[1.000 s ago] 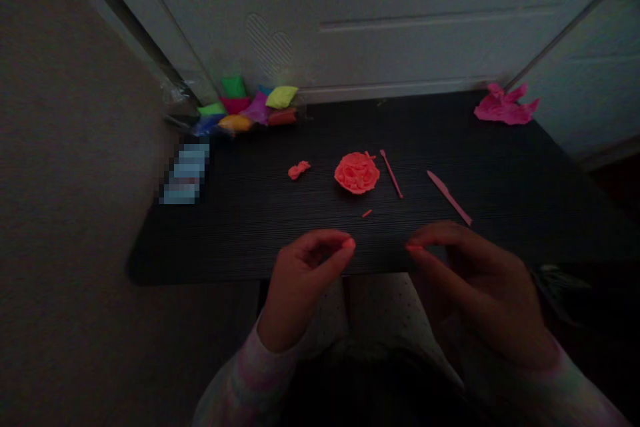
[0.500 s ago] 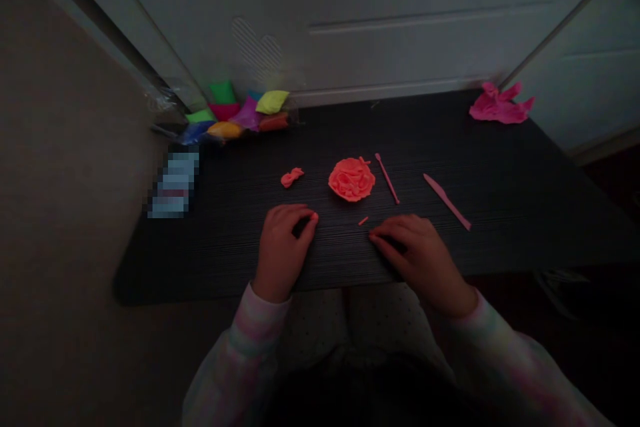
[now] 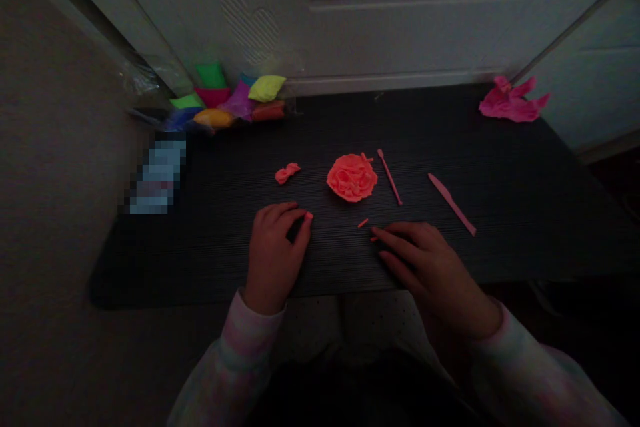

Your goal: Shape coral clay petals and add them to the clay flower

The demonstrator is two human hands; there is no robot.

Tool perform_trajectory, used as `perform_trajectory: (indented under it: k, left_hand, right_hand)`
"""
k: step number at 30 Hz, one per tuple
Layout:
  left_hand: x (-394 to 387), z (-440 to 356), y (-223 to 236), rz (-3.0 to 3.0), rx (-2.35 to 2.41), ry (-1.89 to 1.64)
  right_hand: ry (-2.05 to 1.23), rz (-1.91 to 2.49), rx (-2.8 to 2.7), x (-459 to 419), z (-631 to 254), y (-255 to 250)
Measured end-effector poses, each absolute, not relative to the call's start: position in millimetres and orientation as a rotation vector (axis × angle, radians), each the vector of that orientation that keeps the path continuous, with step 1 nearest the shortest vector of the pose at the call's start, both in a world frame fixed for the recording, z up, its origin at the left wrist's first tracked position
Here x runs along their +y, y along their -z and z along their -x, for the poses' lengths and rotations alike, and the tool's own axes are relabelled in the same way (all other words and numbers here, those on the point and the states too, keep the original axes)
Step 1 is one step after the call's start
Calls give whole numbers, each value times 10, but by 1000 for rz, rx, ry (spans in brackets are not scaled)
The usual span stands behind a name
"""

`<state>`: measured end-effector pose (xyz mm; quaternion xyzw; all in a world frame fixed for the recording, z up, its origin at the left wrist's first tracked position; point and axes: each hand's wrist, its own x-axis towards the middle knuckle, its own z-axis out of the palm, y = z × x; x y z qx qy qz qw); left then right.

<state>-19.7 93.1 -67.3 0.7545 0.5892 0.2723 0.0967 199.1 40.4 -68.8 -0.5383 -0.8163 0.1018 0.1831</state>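
My left hand (image 3: pixel 277 250) rests at the table's near side, thumb and fingers pinched on a small coral clay piece (image 3: pixel 309 216). On the right, my right hand (image 3: pixel 433 263) has its thumb and index finger parted. Beneath its fingertips lies a tiny coral clay strip (image 3: pixel 374 238), touching or almost touching the index finger. Another short clay strip (image 3: pixel 363 222) lies just beyond. Farther back sits a ruffled coral clay shape like a bowl of petals (image 3: pixel 352 178). To its left is a twisted clay lump (image 3: pixel 287 173).
A thin pink modelling tool (image 3: pixel 390 177) and a pink plastic knife (image 3: pixel 452 204) lie on the dark table (image 3: pixel 200 253). Colourful clay packets (image 3: pixel 215 118) in clear plastic stand back left, near a blurred-out card (image 3: pixel 159 177). Crumpled pink material (image 3: pixel 514 101) is back right, against the white door.
Both hands have come forward from the table's edge onto its top. My right thumb and finger have parted, leaving a second small clay strip on the table. My left hand keeps its pinch.
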Motion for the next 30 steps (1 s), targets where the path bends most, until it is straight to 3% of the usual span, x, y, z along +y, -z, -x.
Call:
perform_trajectory:
  k: [8,30]
  left_hand:
    - [938,192,668,-2217,1731,-811]
    - [928,192,667,-2229,1710,-802]
  right_hand:
    - [-60,1498,-2482,290,-2004,683]
    - [-14,1569,-2545,252,-1975,660]
